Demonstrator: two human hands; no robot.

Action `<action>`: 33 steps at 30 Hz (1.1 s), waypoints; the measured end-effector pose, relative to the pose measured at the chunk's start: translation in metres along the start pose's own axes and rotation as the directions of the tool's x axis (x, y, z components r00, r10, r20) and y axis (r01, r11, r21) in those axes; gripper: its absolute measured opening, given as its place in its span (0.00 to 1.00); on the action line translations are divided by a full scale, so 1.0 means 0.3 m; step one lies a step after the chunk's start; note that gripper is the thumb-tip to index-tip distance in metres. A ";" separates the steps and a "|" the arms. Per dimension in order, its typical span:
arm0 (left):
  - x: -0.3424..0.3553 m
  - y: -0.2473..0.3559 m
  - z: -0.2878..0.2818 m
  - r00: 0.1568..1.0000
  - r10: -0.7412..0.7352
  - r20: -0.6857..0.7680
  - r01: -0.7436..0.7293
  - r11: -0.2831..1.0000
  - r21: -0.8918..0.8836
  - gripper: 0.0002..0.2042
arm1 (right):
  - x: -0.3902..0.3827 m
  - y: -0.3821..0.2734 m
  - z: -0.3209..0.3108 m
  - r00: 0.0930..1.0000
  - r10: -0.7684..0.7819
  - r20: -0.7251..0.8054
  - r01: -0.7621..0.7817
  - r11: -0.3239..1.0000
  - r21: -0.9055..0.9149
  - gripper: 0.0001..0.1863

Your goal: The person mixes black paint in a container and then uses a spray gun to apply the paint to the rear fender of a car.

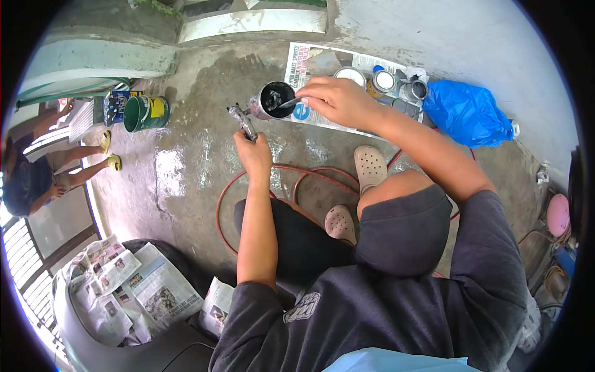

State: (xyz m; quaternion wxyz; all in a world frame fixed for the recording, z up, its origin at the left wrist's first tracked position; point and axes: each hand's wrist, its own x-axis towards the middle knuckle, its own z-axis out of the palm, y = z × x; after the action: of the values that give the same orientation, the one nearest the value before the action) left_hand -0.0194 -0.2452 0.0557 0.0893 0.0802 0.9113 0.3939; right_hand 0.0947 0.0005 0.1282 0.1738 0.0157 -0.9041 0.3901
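My left hand [254, 154] is closed around the handle of a metal spray gun [240, 115], held over the wet concrete floor. A round cup [255, 106] sits at the gun, its open mouth facing up, with dark paint [276, 96] inside and on its walls. My right hand [331, 99] pinches a thin grey stirring stick [290, 103], whose far end dips into the cup. The tip of the stick is hidden in the dark paint.
Newspaper [334, 59] on the floor bears several paint cans [384, 80]. Beside it lies a blue plastic bag [462, 111]. A red hose [226, 198] loops near my feet. Green bucket [145, 113] stands left; another person [37, 173] is farther left. Newspaper covers a dark curved panel [80, 322].
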 end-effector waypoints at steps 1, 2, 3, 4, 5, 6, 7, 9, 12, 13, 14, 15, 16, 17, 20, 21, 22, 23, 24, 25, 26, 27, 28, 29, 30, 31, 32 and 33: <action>0.001 0.004 0.002 1.000 -0.011 0.010 0.011 1.000 -0.012 0.15 | 0.012 0.011 -0.009 0.999 -0.052 -0.004 0.051 0.996 -0.072 0.14; 0.001 0.007 0.003 1.000 -0.013 0.011 0.014 1.000 -0.016 0.15 | 0.026 0.020 -0.013 0.996 -0.085 -0.041 0.080 0.991 -0.108 0.14; 0.001 0.010 0.004 1.000 -0.016 0.012 0.016 1.000 -0.020 0.15 | 0.042 0.029 -0.014 0.990 -0.119 -0.076 0.107 0.984 -0.144 0.14; 0.001 0.012 0.005 1.000 -0.018 0.011 0.018 1.000 -0.023 0.15 | 0.052 0.030 -0.014 0.982 -0.155 -0.111 0.133 0.975 -0.180 0.13; 0.000 0.014 0.006 1.000 -0.015 0.012 0.015 1.000 -0.022 0.15 | 0.053 0.026 -0.012 0.982 -0.144 -0.125 0.120 0.975 -0.186 0.13; 0.000 0.017 0.009 1.000 -0.012 0.013 0.012 1.000 -0.020 0.15 | 0.050 0.021 -0.010 0.981 -0.134 -0.140 0.106 0.976 -0.191 0.13; 0.000 0.013 0.010 1.000 -0.010 0.013 0.010 1.000 -0.018 0.15 | 0.045 0.016 -0.005 0.980 -0.124 -0.154 0.092 0.976 -0.195 0.13; 0.000 0.006 0.010 1.000 0.018 0.004 -0.018 1.000 -0.014 0.15 | 0.016 0.002 0.021 0.993 0.011 -0.121 -0.015 0.999 -0.036 0.13; 0.002 -0.009 0.002 1.000 0.024 0.007 -0.024 1.000 -0.008 0.16 | -0.009 -0.042 0.014 0.995 0.081 -0.066 -0.074 0.993 0.093 0.13; 0.001 -0.005 0.003 1.000 0.023 0.015 -0.023 1.000 -0.009 0.16 | -0.015 -0.051 -0.001 0.995 0.086 -0.053 -0.079 0.990 0.114 0.13; -0.002 -0.001 0.003 1.000 0.018 0.016 -0.018 1.000 -0.025 0.15 | -0.018 -0.040 -0.009 0.998 0.030 -0.050 -0.028 0.999 0.043 0.12; -0.004 0.003 0.003 1.000 0.014 0.018 -0.013 0.999 -0.040 0.15 | -0.015 -0.019 -0.019 0.999 -0.026 -0.043 0.025 0.999 -0.027 0.12; -0.005 0.006 0.005 1.000 0.011 0.020 -0.009 0.998 -0.057 0.15 | -0.006 -0.003 -0.031 0.996 -0.081 -0.033 0.078 0.992 -0.100 0.11; -0.005 0.009 0.006 1.000 0.002 0.023 -0.001 0.998 -0.060 0.15 | 0.008 0.013 -0.037 0.991 -0.122 -0.061 0.112 0.982 -0.155 0.11; 0.000 0.003 -0.002 1.000 -0.007 0.022 0.008 0.998 -0.058 0.15 | 0.046 0.007 -0.045 0.982 -0.164 -0.094 0.135 0.957 -0.258 0.10; 0.001 0.000 -0.003 1.000 0.002 0.018 -0.001 0.999 -0.054 0.15 | 0.044 0.003 -0.035 0.980 -0.163 -0.115 0.131 0.960 -0.247 0.10; 0.000 0.004 -0.002 1.000 0.012 0.016 -0.011 0.999 -0.051 0.15 | 0.038 0.000 -0.024 0.978 -0.162 -0.134 0.127 0.963 -0.238 0.10; -0.003 0.007 -0.002 1.000 0.015 0.014 -0.014 0.999 -0.049 0.15 | 0.032 -0.002 -0.016 0.975 -0.160 -0.154 0.122 0.966 -0.229 0.10; -0.005 0.010 -0.002 1.000 0.018 0.012 -0.018 0.999 -0.046 0.14 | 0.016 -0.008 -0.008 0.989 -0.075 -0.127 0.060 0.991 -0.123 0.11; -0.007 0.012 -0.003 1.000 0.020 0.010 -0.020 0.999 -0.044 0.14 | -0.002 -0.028 -0.003 0.996 0.007 -0.090 -0.008 1.000 -0.016 0.11; -0.008 0.014 -0.004 1.000 0.022 0.015 -0.021 0.998 -0.050 0.14 | -0.014 -0.039 -0.001 0.995 0.085 -0.044 -0.081 0.993 0.087 0.12; -0.009 0.016 -0.004 1.000 0.024 0.020 -0.023 0.998 -0.057 0.14 | -0.017 -0.043 -0.007 0.998 0.051 -0.042 -0.048 0.997 0.066 0.12; -0.010 0.013 -0.006 0.999 0.026 0.025 -0.024 0.998 -0.062 0.14 | -0.017 -0.048 -0.015 0.999 0.016 -0.040 -0.014 0.999 0.048 0.12; -0.009 0.011 -0.007 0.999 0.026 0.023 -0.025 0.998 -0.064 0.14 | -0.016 -0.053 -0.023 0.999 -0.018 -0.038 0.019 0.999 0.030 0.13; -0.008 0.008 -0.008 0.999 0.027 0.022 -0.026 0.998 -0.065 0.14 | -0.009 -0.047 -0.028 0.998 -0.059 -0.026 0.058 0.998 -0.037 0.13; -0.005 0.005 -0.006 0.999 0.032 0.023 -0.031 0.997 -0.071 0.14 | 0.005 -0.034 -0.041 0.995 -0.100 -0.013 0.098 0.989 -0.109 0.12; -0.003 0.002 -0.004 0.999 0.041 0.021 -0.040 0.997 -0.067 0.14 | 0.018 -0.023 -0.054 0.990 -0.139 0.003 0.137 0.974 -0.179 0.12; -0.002 -0.002 -0.004 0.999 0.050 0.018 -0.049 0.997 -0.064 0.14 | 0.032 -0.015 -0.061 0.987 -0.160 -0.021 0.152 0.963 -0.223 0.12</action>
State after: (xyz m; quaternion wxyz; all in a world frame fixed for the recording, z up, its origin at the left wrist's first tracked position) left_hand -0.0189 -0.2465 0.0561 0.0911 0.1036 0.8951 0.4241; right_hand 0.0920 0.0116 0.1461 0.2222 0.0598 -0.9342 0.2726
